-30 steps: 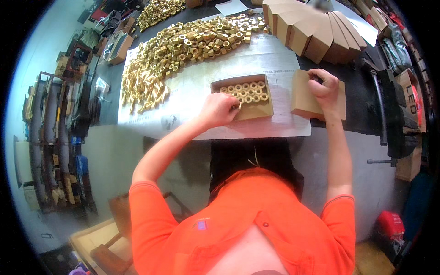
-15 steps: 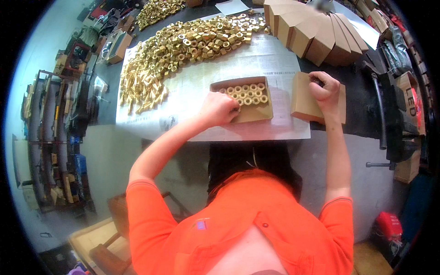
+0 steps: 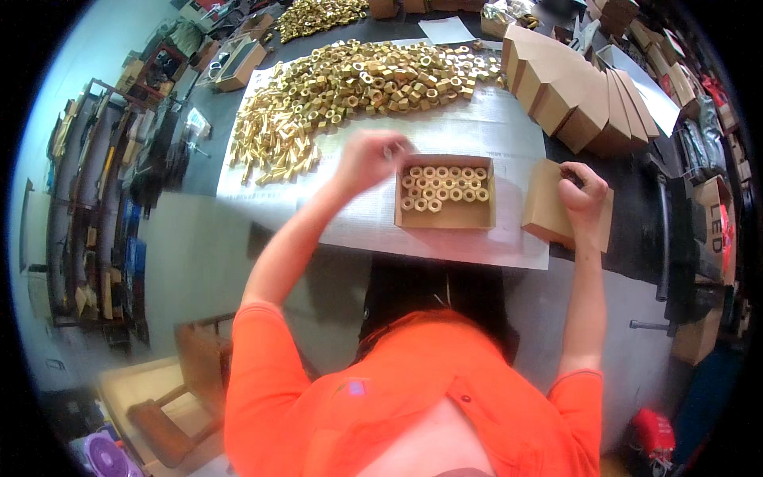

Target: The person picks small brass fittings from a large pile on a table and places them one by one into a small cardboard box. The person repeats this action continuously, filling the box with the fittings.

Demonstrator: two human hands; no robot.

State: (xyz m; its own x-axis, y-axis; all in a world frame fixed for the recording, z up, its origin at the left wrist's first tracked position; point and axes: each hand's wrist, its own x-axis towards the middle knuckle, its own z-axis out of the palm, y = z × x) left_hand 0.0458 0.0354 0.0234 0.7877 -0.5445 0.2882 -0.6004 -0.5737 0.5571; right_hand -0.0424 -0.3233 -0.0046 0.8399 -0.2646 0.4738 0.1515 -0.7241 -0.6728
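An open cardboard box stands in front of me, with rows of brass hex nuts packed side by side in it. The nearest row covers only the left part of the bottom. Just beyond the box's upper left corner is my left hand. Its fingers are smeared by motion, and a pale spot shows at the fingertips. My right hand is closed and rests on a brown cardboard box to the right. Something dark shows inside its curled fingers, too small to name.
A big heap of brass nuts lies on newspaper beyond the box, with slender brass pieces at its left. Folded brown boxes fan out at the far right. Another brass heap sits farther back. A dark bar lies at right.
My left hand has lifted out of the left side of the box and moved away to its upper left, uncovering the nuts there. The right hand keeps its grip; the whole view has shifted.
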